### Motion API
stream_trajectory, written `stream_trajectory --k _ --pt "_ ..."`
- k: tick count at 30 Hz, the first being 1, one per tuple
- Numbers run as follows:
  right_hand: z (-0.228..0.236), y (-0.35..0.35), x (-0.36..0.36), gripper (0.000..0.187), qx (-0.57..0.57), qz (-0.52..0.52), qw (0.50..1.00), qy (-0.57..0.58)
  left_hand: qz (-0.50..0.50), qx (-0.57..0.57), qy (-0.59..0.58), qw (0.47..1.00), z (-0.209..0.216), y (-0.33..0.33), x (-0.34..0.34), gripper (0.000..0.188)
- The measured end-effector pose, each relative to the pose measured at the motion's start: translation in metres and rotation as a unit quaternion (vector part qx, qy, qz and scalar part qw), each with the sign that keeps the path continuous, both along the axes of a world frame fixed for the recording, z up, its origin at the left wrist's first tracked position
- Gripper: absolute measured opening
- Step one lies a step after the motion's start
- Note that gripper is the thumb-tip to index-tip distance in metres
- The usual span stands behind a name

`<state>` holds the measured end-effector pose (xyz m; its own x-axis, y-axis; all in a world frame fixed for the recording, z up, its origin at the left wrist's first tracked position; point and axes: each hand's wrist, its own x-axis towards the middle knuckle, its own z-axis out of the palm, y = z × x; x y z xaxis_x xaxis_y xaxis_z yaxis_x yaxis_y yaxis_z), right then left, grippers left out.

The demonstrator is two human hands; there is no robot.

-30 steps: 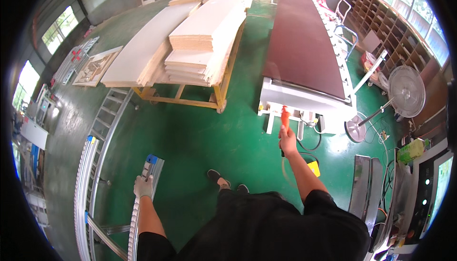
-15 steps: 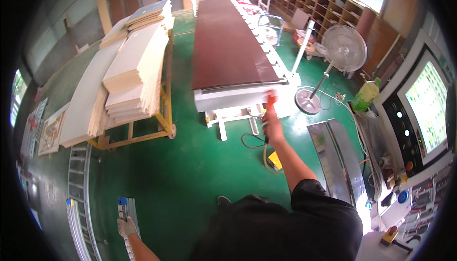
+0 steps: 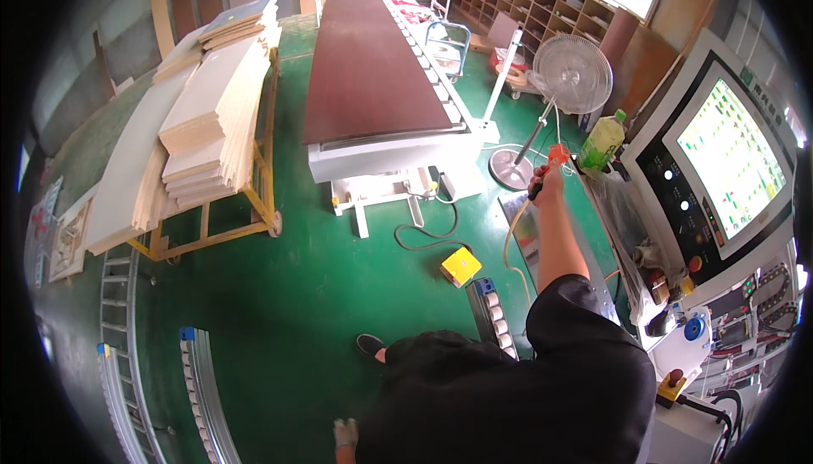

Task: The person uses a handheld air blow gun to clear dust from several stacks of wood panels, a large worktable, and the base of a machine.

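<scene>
My right hand (image 3: 546, 183) reaches forward on the right, its fingers wrapped round an orange air blow gun (image 3: 558, 155). A thin tan hose (image 3: 507, 248) trails down from it toward the floor. The gun is held up beside a green-capped bottle (image 3: 603, 140) and in front of the floor fan. My left hand (image 3: 345, 435), in a pale glove, hangs low at the bottom edge with its fingers a little apart and nothing seen in them. It is away from the roller rail (image 3: 208, 396) at the lower left. A second roller rail (image 3: 494, 316) stands by my right side.
A dark red panel (image 3: 373, 74) lies on a long white table ahead. Pale boards are stacked on a yellow trolley (image 3: 212, 240) at left. A standing fan (image 3: 573, 74) and a control screen (image 3: 735, 159) are at right. A yellow foot pedal (image 3: 461, 267) and cable lie on the green floor.
My left hand has let go of the roller rail and swung right, close to my body. My right hand has moved right with the air blow gun. The view has shifted to the right.
</scene>
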<state>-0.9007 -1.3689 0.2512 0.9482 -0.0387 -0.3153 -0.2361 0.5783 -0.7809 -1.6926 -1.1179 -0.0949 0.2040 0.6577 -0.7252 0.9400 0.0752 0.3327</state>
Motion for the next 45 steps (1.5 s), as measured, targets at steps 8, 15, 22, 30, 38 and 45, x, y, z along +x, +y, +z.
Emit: stream_trajectory --k 8,15,22,30,38,45 --pt "0.001 0.014 0.011 0.044 0.041 -0.034 0.998 0.041 -0.089 -0.044 0.011 0.995 0.003 -0.05 -0.04 0.05" --pt "-0.014 0.022 0.052 0.046 0.061 -0.037 0.996 0.044 -0.094 -0.024 -0.011 0.995 0.009 -0.023 -0.009 0.046" --pt "-0.013 0.037 0.136 0.046 0.072 -0.113 0.99 0.038 -0.131 -0.013 -0.027 0.991 0.004 0.042 0.086 0.043" --pt "-0.012 0.051 0.286 0.045 0.071 -0.178 0.981 -0.016 -0.203 0.018 -0.062 0.977 0.014 0.142 0.239 0.041" --pt "-0.047 0.045 0.37 0.045 -0.029 -0.1 0.985 0.137 -0.264 0.11 -0.212 0.935 0.012 0.243 0.384 0.04" --pt "-0.039 0.037 0.353 0.044 -0.052 -0.124 0.989 0.061 -0.423 0.21 -0.252 0.845 -0.034 0.293 0.394 0.039"
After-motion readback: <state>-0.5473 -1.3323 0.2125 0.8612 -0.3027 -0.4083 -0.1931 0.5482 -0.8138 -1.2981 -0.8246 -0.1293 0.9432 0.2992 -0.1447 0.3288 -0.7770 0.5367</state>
